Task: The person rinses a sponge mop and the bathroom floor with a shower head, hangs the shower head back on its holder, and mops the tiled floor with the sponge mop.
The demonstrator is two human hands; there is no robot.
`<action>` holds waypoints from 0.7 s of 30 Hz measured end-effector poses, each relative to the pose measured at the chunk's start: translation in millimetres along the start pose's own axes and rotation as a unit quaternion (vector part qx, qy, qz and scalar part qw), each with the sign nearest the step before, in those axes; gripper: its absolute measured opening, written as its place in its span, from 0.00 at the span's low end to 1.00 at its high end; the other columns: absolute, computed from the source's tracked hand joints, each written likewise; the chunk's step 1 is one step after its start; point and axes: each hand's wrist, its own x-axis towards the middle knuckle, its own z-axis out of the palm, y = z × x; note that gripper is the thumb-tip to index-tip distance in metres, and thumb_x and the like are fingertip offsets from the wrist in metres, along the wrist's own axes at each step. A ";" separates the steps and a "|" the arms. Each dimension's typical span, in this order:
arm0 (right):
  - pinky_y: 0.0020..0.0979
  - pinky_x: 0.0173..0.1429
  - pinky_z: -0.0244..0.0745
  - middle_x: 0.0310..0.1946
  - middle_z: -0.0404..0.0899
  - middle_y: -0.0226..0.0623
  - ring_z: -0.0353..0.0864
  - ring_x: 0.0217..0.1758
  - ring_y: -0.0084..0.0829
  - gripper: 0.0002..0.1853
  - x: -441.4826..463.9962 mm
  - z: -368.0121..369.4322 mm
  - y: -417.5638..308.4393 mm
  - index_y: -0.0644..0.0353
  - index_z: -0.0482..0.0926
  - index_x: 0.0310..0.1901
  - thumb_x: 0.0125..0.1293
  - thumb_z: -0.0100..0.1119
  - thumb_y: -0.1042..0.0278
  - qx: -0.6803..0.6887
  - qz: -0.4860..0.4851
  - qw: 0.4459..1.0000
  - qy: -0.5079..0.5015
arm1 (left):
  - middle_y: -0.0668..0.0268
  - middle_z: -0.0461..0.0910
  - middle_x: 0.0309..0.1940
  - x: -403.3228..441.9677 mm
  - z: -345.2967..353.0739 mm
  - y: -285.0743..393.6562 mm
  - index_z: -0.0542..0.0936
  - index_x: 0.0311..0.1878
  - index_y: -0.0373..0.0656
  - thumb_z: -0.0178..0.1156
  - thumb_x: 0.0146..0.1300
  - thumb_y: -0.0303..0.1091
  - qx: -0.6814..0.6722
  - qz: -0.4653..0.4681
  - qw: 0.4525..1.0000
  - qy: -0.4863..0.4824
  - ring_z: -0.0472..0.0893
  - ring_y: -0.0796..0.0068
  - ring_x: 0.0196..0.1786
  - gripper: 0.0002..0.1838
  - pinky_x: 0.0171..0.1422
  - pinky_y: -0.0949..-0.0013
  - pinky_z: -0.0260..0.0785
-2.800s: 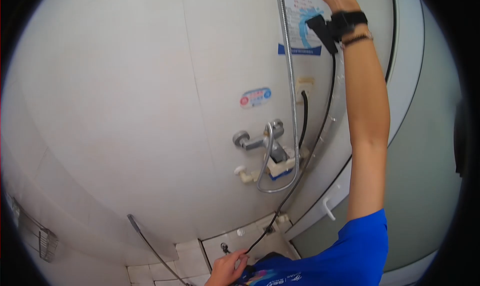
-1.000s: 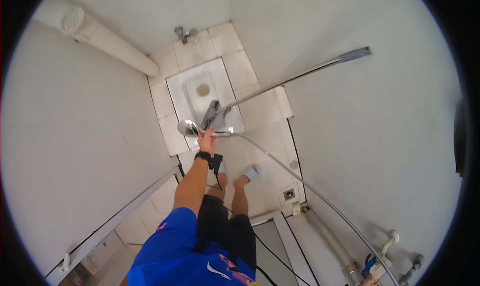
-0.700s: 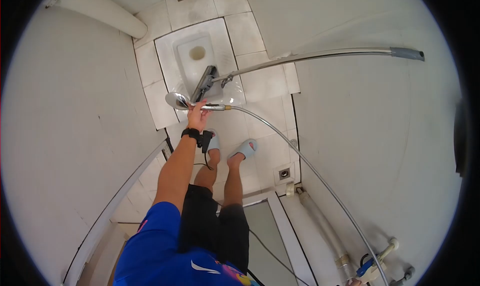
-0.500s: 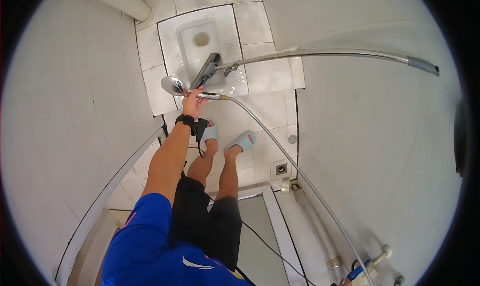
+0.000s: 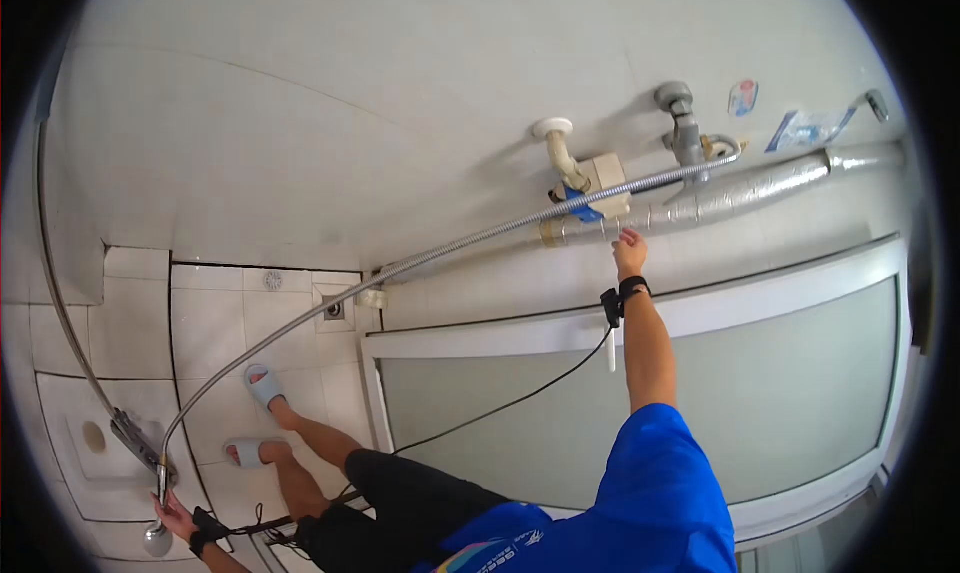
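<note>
My left hand (image 5: 177, 516) grips a silver shower head (image 5: 158, 541) by its handle, low at the left beside the squat toilet (image 5: 68, 413). From the handle a metal hose (image 5: 440, 250) runs up across the view to a wall valve (image 5: 686, 141). My right hand (image 5: 629, 255) is raised near the foil-wrapped pipe (image 5: 690, 209), its fingers loosely bent and apart with nothing visible in them. Just above and left of it is a beige fitting with a blue handle (image 5: 580, 205), with a gap between it and my fingers.
A long-handled mop (image 5: 65, 303) leans with its head over the toilet. A floor drain (image 5: 334, 309) and a round grate (image 5: 273, 281) lie by the wall. A framed glass door (image 5: 640, 393) stands near my right arm. A black cable (image 5: 520, 405) hangs between my wrists.
The view has swung right toward the wall valve. My right hand, barely in view by the blue handle before, now shows fully, just off it. The shower head stays in my left hand.
</note>
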 end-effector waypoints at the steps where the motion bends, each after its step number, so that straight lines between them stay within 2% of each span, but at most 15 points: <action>1: 0.28 0.35 0.76 0.44 0.78 0.40 0.79 0.35 0.26 0.26 -9.5 -3.1 9.4 0.60 0.73 0.58 0.54 0.60 0.79 0.021 -0.008 1.000 0.004 | 0.51 0.69 0.65 2.0 6.2 12.4 0.67 0.66 0.35 0.61 0.63 0.20 0.108 0.045 0.993 -0.007 0.77 0.64 0.57 0.27 0.64 0.66 0.70; 2: 0.28 0.35 0.76 0.44 0.78 0.40 0.79 0.35 0.26 0.26 -22.5 -5.1 6.5 0.60 0.73 0.58 0.54 0.60 0.79 0.023 -0.004 1.000 0.007 | 0.51 0.70 0.65 -3.9 6.8 17.2 0.67 0.66 0.36 0.61 0.63 0.20 0.207 0.090 0.974 -0.007 0.78 0.64 0.55 0.27 0.63 0.66 0.71; 4: 0.29 0.45 0.76 0.44 0.80 0.41 0.80 0.41 0.31 0.23 -55.7 -12.1 -22.7 0.63 0.75 0.54 0.52 0.57 0.80 0.069 -0.005 0.998 -0.004 | 0.52 0.70 0.64 -11.6 25.8 30.9 0.68 0.65 0.36 0.61 0.63 0.19 0.259 0.097 0.961 0.013 0.78 0.64 0.54 0.27 0.63 0.67 0.71; 5: 0.29 0.45 0.76 0.44 0.80 0.41 0.80 0.41 0.31 0.23 -58.7 -20.4 -29.4 0.63 0.75 0.54 0.52 0.57 0.80 0.068 0.001 0.998 0.003 | 0.53 0.71 0.64 -8.7 34.1 34.2 0.68 0.65 0.36 0.61 0.62 0.19 0.308 0.098 0.946 0.035 0.79 0.64 0.53 0.27 0.63 0.67 0.71; 7: 0.29 0.42 0.73 0.39 0.78 0.36 0.79 0.39 0.29 0.19 -46.4 -21.9 -52.5 0.63 0.75 0.52 0.57 0.51 0.78 0.217 -0.004 0.968 0.125 | 0.53 0.71 0.64 -3.9 40.4 34.6 0.68 0.64 0.36 0.62 0.62 0.19 0.281 0.090 0.955 0.035 0.79 0.64 0.53 0.27 0.62 0.67 0.72; 9: 0.30 0.42 0.72 0.34 0.75 0.32 0.77 0.40 0.26 0.16 -55.4 -42.5 -118.7 0.61 0.75 0.51 0.61 0.47 0.75 0.379 -0.022 0.920 0.097 | 0.51 0.72 0.62 -5.0 45.7 51.1 0.68 0.66 0.36 0.61 0.63 0.19 0.311 0.103 0.944 0.032 0.79 0.63 0.54 0.28 0.63 0.68 0.71; 10: 0.30 0.44 0.72 0.35 0.76 0.32 0.77 0.41 0.27 0.16 -66.2 -51.9 -153.6 0.61 0.75 0.51 0.61 0.47 0.74 0.391 -0.037 0.916 0.084 | 0.51 0.72 0.62 -3.2 46.3 56.0 0.68 0.66 0.36 0.61 0.63 0.19 0.315 0.106 0.942 0.032 0.79 0.63 0.54 0.28 0.63 0.68 0.71; 12: 0.31 0.46 0.72 0.36 0.77 0.33 0.77 0.43 0.27 0.16 -78.9 -67.6 -195.1 0.61 0.75 0.51 0.62 0.47 0.72 0.406 -0.047 0.910 0.071 | 0.48 0.72 0.60 2.2 47.3 61.3 0.66 0.68 0.36 0.58 0.64 0.19 0.049 0.003 0.998 0.038 0.77 0.60 0.57 0.28 0.66 0.66 0.69; 13: 0.30 0.47 0.71 0.39 0.78 0.34 0.77 0.44 0.27 0.16 -78.8 -74.4 -207.4 0.61 0.75 0.51 0.61 0.48 0.73 0.362 -0.058 0.930 0.011 | 0.47 0.72 0.59 10.0 58.1 77.0 0.64 0.70 0.36 0.54 0.68 0.21 -0.229 -0.145 0.949 0.160 0.75 0.57 0.59 0.27 0.70 0.63 0.67; 14: 0.30 0.48 0.71 0.41 0.79 0.35 0.78 0.45 0.28 0.16 -76.3 -75.6 -213.7 0.62 0.75 0.51 0.61 0.49 0.73 0.317 -0.070 0.944 -0.052 | 0.47 0.72 0.59 13.2 67.3 81.4 0.64 0.70 0.36 0.54 0.68 0.21 -0.230 -0.138 0.949 0.164 0.75 0.57 0.59 0.27 0.70 0.63 0.67; 16: 0.31 0.53 0.71 0.51 0.78 0.40 0.77 0.52 0.30 0.17 -72.4 -84.5 -210.2 0.64 0.74 0.53 0.64 0.54 0.67 0.270 -0.049 0.960 -0.052 | 0.46 0.71 0.60 4.8 76.6 71.7 0.66 0.68 0.34 0.53 0.69 0.27 -0.124 -0.078 0.978 0.149 0.75 0.55 0.59 0.24 0.71 0.60 0.66; 17: 0.33 0.55 0.71 0.54 0.77 0.42 0.77 0.54 0.32 0.19 -72.1 -90.6 -205.9 0.65 0.73 0.55 0.66 0.56 0.64 0.233 -0.050 0.969 -0.066 | 0.44 0.69 0.61 10.3 62.5 61.8 0.69 0.65 0.34 0.55 0.69 0.31 -0.236 -0.147 0.958 0.070 0.75 0.55 0.60 0.23 0.70 0.59 0.68; 19: 0.38 0.66 0.64 0.65 0.64 0.43 0.66 0.66 0.37 0.26 -43.8 -116.7 -147.7 0.63 0.65 0.65 0.72 0.46 0.56 -0.009 -0.222 0.966 -0.134 | 0.48 0.74 0.57 -15.2 80.9 39.6 0.75 0.59 0.36 0.56 0.68 0.34 -0.096 -0.069 0.990 0.080 0.76 0.59 0.58 0.19 0.64 0.60 0.71; 20: 0.41 0.72 0.61 0.71 0.57 0.43 0.60 0.72 0.39 0.29 -30.3 -133.1 -119.0 0.62 0.60 0.70 0.75 0.41 0.52 -0.106 -0.313 0.933 -0.141 | 0.50 0.75 0.57 -28.3 96.2 30.2 0.75 0.58 0.37 0.56 0.67 0.34 0.184 0.089 0.977 0.062 0.76 0.61 0.58 0.18 0.62 0.59 0.71; 21: 0.43 0.74 0.58 0.74 0.50 0.43 0.55 0.75 0.40 0.29 -15.9 -131.5 -106.1 0.59 0.60 0.71 0.76 0.36 0.50 -0.110 -0.315 0.930 -0.152 | 0.53 0.75 0.57 -41.4 112.6 44.8 0.76 0.57 0.38 0.56 0.67 0.33 0.343 0.211 0.911 0.091 0.75 0.63 0.59 0.17 0.61 0.59 0.72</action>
